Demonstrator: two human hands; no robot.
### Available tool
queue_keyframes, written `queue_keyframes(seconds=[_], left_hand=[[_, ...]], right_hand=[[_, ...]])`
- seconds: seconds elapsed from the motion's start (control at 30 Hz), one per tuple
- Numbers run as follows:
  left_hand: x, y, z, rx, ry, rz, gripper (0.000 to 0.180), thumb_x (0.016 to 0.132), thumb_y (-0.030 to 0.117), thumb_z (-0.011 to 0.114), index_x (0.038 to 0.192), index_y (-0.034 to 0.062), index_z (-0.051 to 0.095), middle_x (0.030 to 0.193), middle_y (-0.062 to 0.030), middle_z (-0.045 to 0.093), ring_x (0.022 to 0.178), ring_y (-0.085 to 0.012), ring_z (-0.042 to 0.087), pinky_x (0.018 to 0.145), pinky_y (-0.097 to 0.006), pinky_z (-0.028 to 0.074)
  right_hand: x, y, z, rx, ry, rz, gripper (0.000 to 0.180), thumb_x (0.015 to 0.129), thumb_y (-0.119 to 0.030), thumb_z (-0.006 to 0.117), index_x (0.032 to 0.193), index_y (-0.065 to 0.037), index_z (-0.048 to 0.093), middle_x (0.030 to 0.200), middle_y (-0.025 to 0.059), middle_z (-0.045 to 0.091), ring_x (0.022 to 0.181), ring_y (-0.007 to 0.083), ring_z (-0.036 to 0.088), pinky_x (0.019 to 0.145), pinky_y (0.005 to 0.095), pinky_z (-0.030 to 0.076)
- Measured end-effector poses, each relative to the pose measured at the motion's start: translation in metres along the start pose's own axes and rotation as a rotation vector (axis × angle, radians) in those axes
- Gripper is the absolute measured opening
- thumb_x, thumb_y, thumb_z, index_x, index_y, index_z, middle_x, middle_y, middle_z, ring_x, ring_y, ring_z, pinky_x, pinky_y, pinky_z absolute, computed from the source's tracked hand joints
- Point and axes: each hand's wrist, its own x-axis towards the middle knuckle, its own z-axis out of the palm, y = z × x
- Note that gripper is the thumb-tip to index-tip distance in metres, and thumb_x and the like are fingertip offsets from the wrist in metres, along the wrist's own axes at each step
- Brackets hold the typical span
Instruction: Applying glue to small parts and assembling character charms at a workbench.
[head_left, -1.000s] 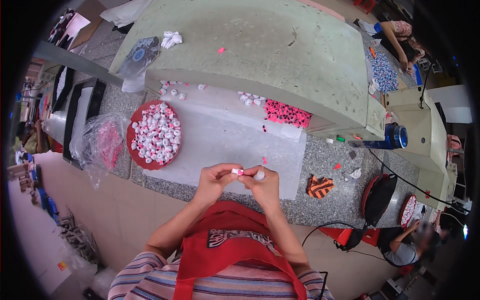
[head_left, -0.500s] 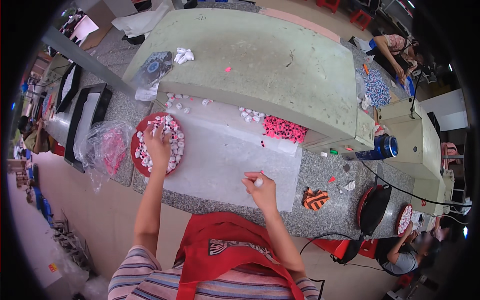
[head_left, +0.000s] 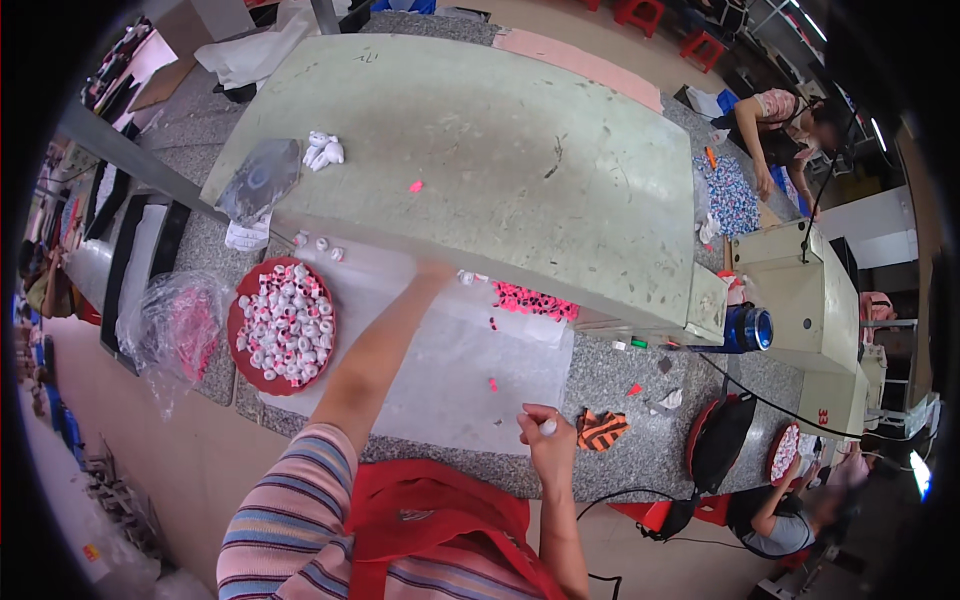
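Observation:
My left hand [head_left: 436,272] reaches forward to the front edge of a pale green metal cover. It is smeared by motion and its fingers are partly hidden there, beside a few white pieces [head_left: 466,278]. Closed near the bench's front edge, my right hand [head_left: 552,450] grips a small white round-ended thing [head_left: 548,427]; most of it is hidden in the fist. A red round tray [head_left: 240,350] heaped with small white pieces marked pink and black stands left of my left forearm. Small pink-and-black pieces [head_left: 535,302] lie in a pile right of my left hand.
The pale green cover [head_left: 450,150] overhangs the far side of the white sheet [head_left: 430,390]. A plastic bag with pink contents [head_left: 190,325] lies left of the tray. Rightward are an orange-and-black striped cloth [head_left: 603,430], a blue can [head_left: 748,328] and a black bag [head_left: 722,440]. Other people work at the right.
My left hand has left the red tray and moved right and forward to the cover's edge. My right hand still grips the white thing, slightly lower in view. The whole view has shifted.

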Motion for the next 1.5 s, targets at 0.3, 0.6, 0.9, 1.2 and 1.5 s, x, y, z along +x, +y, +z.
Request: queue_keyframes(seconds=[0.3,0.6,0.9,1.2,1.5], left_hand=[[-0.078,0.067,-0.119,-0.315,-0.033,-0.052,0.031,0.057,0.008,0.058,0.088,0.0065,0.055,0.093,-0.0128,0.046,0.093,-0.0319,0.043,0.076,-0.043,0.035],[-0.110,0.050,-0.147,-0.323,0.039,-0.074,0.025,0.062,0.001,0.060,0.087,0.0057,0.056,0.093,-0.0121,0.048,0.090,-0.0298,0.046,0.076,-0.040,0.037],[-0.070,0.009,-0.097,0.023,-0.394,-0.347,0.024,0.063,0.002,0.052,0.087,0.0060,0.053,0.081,-0.0186,0.056,0.077,-0.0355,0.056,0.069,-0.042,0.046],[-0.087,0.120,-0.252,-2.082,-0.513,-0.946,0.037,0.074,-0.007,0.050,0.111,-0.0029,0.047,0.095,-0.0135,0.056,0.082,-0.0202,0.057,0.077,-0.027,0.048],[-0.087,0.195,-0.355,-2.133,-0.595,-0.693,0.035,0.080,0.000,0.049,0.114,-0.0039,0.046,0.108,-0.0169,0.053,0.094,-0.0222,0.057,0.084,-0.029,0.045]], right_hand=[[-0.015,-0.001,0.009,-0.028,-0.058,-0.228,0.018,0.073,-0.008,0.063,0.088,0.002,0.060,0.069,0.0048,0.059,0.053,0.0070,0.053,0.049,0.0195,0.044],[-0.042,0.028,0.002,-0.057,-0.083,-0.232,0.017,0.073,-0.008,0.063,0.088,0.001,0.060,0.069,0.0041,0.059,0.054,0.0067,0.052,0.048,0.0197,0.043],[-0.052,0.012,-0.007,-0.102,-0.030,-0.336,0.020,0.071,-0.011,0.064,0.088,-0.002,0.061,0.068,0.0055,0.060,0.059,0.0101,0.054,0.054,0.0242,0.045],[-0.071,-0.030,-0.020,0.140,-0.056,-0.431,0.035,0.074,-0.001,0.057,0.106,-0.006,0.046,0.086,0.0035,0.051,0.082,0.0130,0.052,0.073,0.0247,0.042],[-0.134,-0.085,-0.062,0.638,-0.096,-0.515,0.033,0.073,0.005,0.055,0.103,0.000,0.043,0.081,0.0088,0.056,0.072,0.0151,0.058,0.067,0.0282,0.049]])
